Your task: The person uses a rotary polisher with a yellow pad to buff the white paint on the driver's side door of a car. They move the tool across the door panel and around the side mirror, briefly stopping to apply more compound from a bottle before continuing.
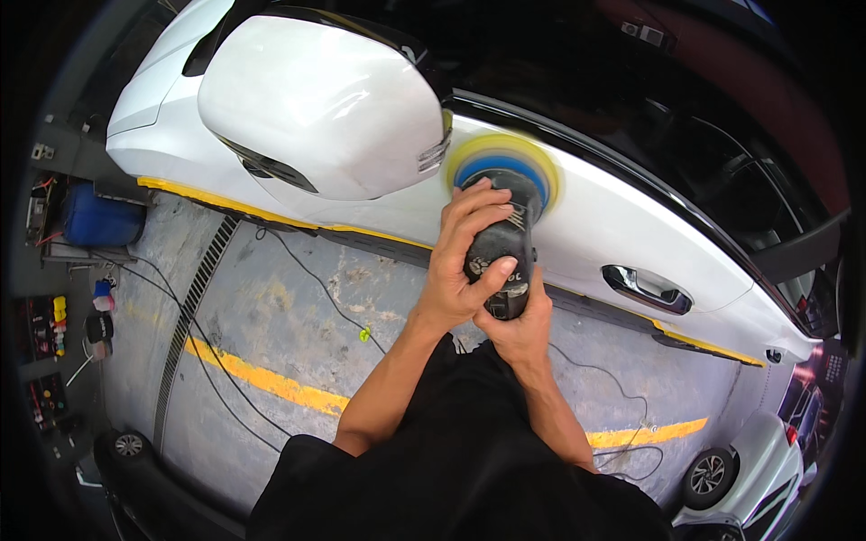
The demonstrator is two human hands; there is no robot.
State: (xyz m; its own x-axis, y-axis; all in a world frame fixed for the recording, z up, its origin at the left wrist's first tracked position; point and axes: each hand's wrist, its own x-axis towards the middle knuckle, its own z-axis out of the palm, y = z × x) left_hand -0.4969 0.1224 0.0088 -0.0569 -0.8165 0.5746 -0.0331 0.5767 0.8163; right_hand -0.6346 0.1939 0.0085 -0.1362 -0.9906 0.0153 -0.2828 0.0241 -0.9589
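Both hands grip a black electric car polisher [499,250]. My left hand [467,250] wraps over its body, thumb across the top and fingers near the head. Lower down, my right hand [522,324] clasps the rear end from beneath and the right side. A yellow foam pad [551,162] on a blue backing plate [500,163] is blurred around its rim and lies against the white car door [588,209], just below the window trim. Left of the pad, close to it, juts the white side mirror [318,108]. The pad's working face is hidden.
A chrome-and-black door handle [646,289] sits to the right. Yellow masking tape [223,197] runs along the car's lower edge. Black cables [311,270] trail over the grey floor [270,324]. A blue drum [105,215] stands left; another car [751,466] is at lower right.
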